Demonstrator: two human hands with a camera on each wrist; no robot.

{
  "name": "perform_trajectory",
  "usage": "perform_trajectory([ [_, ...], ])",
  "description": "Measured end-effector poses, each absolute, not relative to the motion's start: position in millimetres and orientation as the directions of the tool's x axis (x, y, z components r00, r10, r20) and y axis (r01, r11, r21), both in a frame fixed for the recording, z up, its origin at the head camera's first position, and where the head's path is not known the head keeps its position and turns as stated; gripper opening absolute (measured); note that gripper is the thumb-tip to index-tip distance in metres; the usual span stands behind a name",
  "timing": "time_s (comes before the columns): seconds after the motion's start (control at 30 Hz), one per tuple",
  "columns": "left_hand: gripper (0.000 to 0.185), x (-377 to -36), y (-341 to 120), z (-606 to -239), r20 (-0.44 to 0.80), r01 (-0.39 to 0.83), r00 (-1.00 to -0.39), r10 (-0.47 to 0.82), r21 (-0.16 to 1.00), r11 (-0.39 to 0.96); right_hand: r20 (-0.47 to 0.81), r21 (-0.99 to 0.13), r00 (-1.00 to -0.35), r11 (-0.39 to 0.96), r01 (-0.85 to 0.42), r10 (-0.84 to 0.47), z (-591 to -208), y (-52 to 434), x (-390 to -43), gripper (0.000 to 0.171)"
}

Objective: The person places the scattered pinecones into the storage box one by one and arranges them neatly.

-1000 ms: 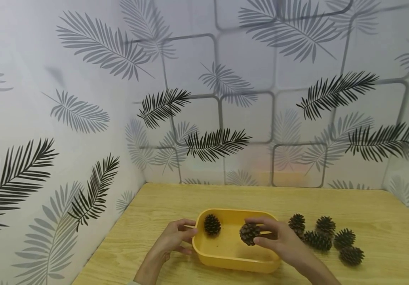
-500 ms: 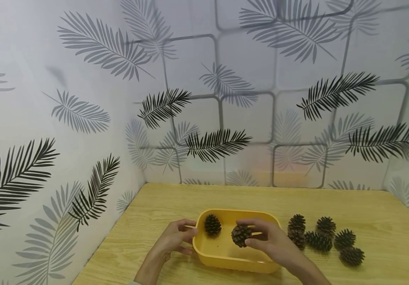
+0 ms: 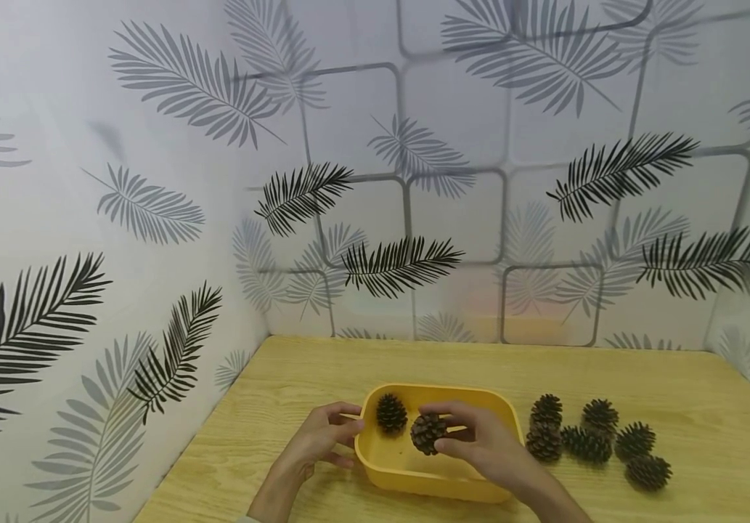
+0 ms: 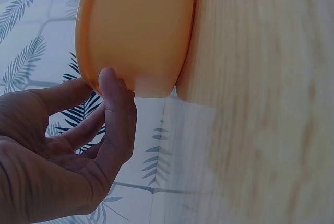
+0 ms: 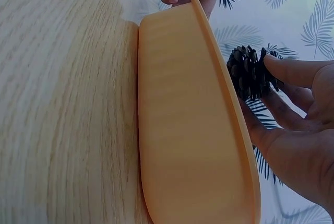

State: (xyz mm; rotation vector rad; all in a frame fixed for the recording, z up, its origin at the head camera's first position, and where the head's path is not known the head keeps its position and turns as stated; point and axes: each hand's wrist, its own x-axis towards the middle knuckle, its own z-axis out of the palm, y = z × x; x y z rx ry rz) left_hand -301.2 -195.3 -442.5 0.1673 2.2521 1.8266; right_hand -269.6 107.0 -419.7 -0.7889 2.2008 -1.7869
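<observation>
R hand (image 3: 479, 443) pinches a brown pine cone (image 3: 428, 434) btw thumb and fingertips, holding it over the inside of the yellow plastic tub (image 3: 414, 479); can't tell from the head view whether the cone touches the tub floor, prob. just above it. In the R wrist view the same cone sits at the fingertips (image 5: 282, 70), just past the tub's near rim. L hand (image 3: 322, 439) is at the tub's left end, thumb and fingers curled round its rim and corner; the L wrist view shows the thumb (image 4: 112, 98) pressed on the tub's outer wall. A second pine cone (image 3: 390, 413) lies inside the tub, btw the two hands and just beside the held one, apart from it as far as one can see. To the outside of the R hand, a loose cluster of pine cones (image 3: 593, 436) lies on the light wood tabletop (image 3: 708, 407), the nearest just beside the tub's right wall. Leaf-print wall panels (image 3: 152, 218) stand beyond both hands.
</observation>
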Motion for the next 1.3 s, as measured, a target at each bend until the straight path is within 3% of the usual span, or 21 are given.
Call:
perform_trajectory([
  [0.83, 0.046, -302.7, -196.2, -443.8, -0.113, -0.061, -0.965, 0.236, 0.974, 0.218, 0.196, -0.913, -0.831, 0.212, -0.349, -0.521, -420.6, 76.4, -278.3, 0.041],
  [1.3, 0.046, -302.9, -197.2, -444.4, -0.104, -0.05, -0.962, 0.251, 0.976, 0.214, 0.119, -0.93, -0.849, 0.241, -0.277, -0.515, -424.5, 63.9, -281.9, 0.043],
])
